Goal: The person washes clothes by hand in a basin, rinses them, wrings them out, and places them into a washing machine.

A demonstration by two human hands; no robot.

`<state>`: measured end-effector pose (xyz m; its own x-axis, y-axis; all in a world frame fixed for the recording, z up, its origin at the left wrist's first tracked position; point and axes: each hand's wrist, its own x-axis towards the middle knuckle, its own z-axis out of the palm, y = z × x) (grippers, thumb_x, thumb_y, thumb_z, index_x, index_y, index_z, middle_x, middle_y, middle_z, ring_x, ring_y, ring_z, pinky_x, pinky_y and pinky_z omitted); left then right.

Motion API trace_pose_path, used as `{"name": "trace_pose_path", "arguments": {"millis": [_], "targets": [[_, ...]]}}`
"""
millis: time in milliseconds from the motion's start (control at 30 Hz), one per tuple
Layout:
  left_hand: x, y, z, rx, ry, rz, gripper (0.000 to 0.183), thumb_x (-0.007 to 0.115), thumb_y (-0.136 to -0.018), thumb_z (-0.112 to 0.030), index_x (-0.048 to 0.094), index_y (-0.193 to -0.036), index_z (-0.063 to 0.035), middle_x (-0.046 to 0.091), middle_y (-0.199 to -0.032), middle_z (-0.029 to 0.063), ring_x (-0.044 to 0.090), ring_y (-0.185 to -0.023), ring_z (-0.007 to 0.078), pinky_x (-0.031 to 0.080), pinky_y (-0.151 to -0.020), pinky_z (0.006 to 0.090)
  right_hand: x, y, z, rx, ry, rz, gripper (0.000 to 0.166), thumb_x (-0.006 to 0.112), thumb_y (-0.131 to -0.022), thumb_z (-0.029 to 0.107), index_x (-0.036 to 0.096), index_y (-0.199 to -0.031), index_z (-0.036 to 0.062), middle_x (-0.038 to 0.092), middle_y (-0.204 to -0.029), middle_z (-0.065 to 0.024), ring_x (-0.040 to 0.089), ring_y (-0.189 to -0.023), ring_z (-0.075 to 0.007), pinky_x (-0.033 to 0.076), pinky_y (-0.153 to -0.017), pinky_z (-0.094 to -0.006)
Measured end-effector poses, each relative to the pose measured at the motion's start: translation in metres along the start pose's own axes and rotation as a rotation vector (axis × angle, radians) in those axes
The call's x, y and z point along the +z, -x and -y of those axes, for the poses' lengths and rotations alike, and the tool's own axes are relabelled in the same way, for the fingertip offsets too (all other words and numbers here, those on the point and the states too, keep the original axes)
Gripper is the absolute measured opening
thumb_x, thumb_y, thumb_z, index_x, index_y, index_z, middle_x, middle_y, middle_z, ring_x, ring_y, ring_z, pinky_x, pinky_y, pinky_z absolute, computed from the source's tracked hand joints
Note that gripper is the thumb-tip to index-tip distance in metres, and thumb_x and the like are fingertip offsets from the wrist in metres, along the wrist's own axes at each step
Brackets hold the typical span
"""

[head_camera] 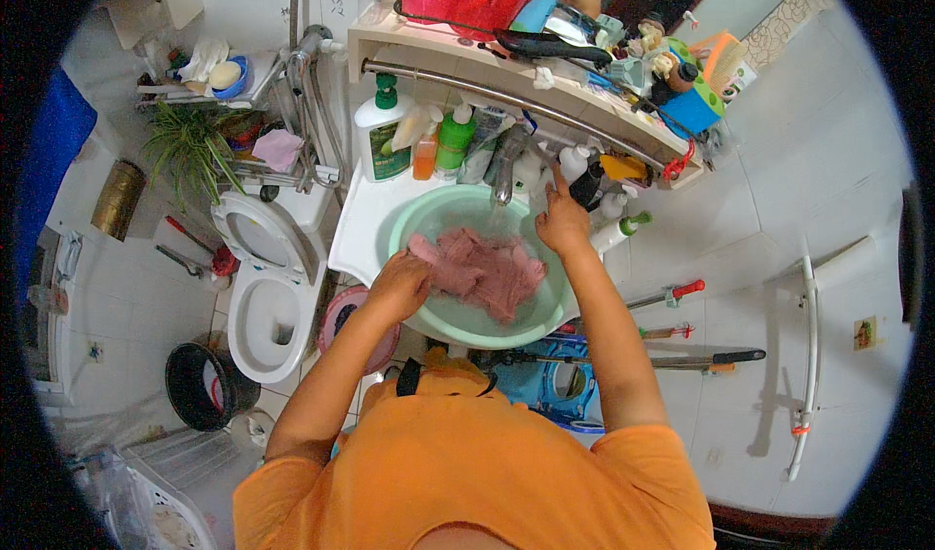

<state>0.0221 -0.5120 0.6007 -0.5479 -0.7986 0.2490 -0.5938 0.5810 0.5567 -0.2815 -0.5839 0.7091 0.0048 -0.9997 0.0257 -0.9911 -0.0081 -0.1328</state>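
A light green plastic basin [398, 217] rests on the white washbasin [358, 221], with a wet pink cloth [486, 269] lying in its water. My left hand [402, 283] is at the basin's left side, gripping an end of the cloth. Above the basin's upper right rim is my right hand [564, 217], a finger stretched towards the faucet's handle [544, 155]; whether it touches the handle is hard to tell. The metal faucet [504, 170] points down over the basin, and water seems to run from its spout.
Behind the basin stand a white pump bottle [381, 137], a green pump bottle [456, 141] and several other bottles. A crowded shelf [453, 49] with a metal rail [511, 100] hangs above. The toilet [270, 323] and a black bucket [201, 385] are on the left, long-handled tools [687, 362] on the right.
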Motion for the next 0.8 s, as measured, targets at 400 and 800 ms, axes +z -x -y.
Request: {"name": "trace_pose_path", "arguments": {"millis": [400,800], "targets": [[0.0,-0.031,0.016,-0.266,0.172,-0.07,0.032,0.064,-0.078,-0.009,0.066,-0.11,-0.004,0.065,-0.112,0.0152,0.059,-0.108,0.0342,0.043,-0.098,0.0437,0.072,0.066,-0.007,0.077,-0.561,0.179,0.043,0.066,-0.079,0.011,0.062,-0.121,0.0073,0.058,-0.127,-0.0148,0.06,-0.11,-0.0315,0.047,-0.094,-0.038],[0.035,-0.066,0.042,-0.509,-0.19,-0.196,0.07,0.07,-0.074,-0.017,0.043,-0.133,0.0071,0.052,-0.127,0.0238,0.048,-0.121,0.0399,0.043,-0.1,0.0452,0.11,0.16,-0.071,0.82,-1.378,0.279,0.057,0.066,-0.083,0.018,0.04,-0.132,0.0037,0.063,-0.103,-0.016,0.066,-0.082,-0.0296,0.059,-0.064,-0.0425]]}}
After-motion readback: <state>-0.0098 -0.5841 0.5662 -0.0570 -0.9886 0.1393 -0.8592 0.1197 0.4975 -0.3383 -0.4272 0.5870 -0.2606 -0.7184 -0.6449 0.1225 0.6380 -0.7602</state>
